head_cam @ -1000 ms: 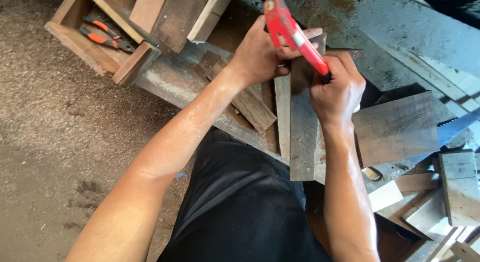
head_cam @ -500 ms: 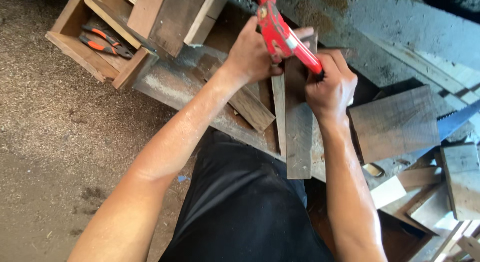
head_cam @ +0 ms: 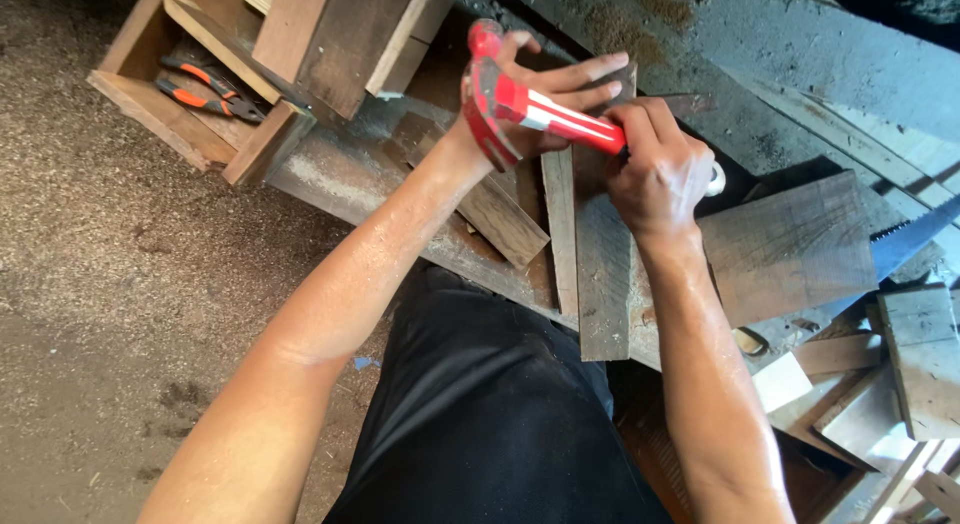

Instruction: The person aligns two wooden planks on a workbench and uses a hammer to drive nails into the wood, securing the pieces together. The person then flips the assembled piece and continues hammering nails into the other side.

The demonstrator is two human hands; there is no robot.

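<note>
Overhead, head view: rough tabletop (head_cam: 760, 94) strewn with wood offcuts, sawdust floor (head_cam: 90, 284) at left. Right hand (head_cam: 660, 174) clenches red hammer (head_cam: 540, 109) over grey plank (head_cam: 600, 274); left hand (head_cam: 545, 94), fingers spread, sits behind the hammerhead, its contact hidden. Wooden box (head_cam: 170, 114) holds orange-handled pliers (head_cam: 205, 89). Saw blade (head_cam: 915, 234) cut off at right.

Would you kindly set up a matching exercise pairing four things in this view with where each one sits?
Things:
1. red claw hammer
2. orange-handled pliers
3. grey weathered wooden plank
4. blue-edged hand saw blade

Places:
A. inside the open wooden box at upper left
B. at the right edge, past the dark board
C. gripped in the right hand
D. under both hands, running toward the person's lap

Pairs: 1-C, 2-A, 3-D, 4-B
</note>
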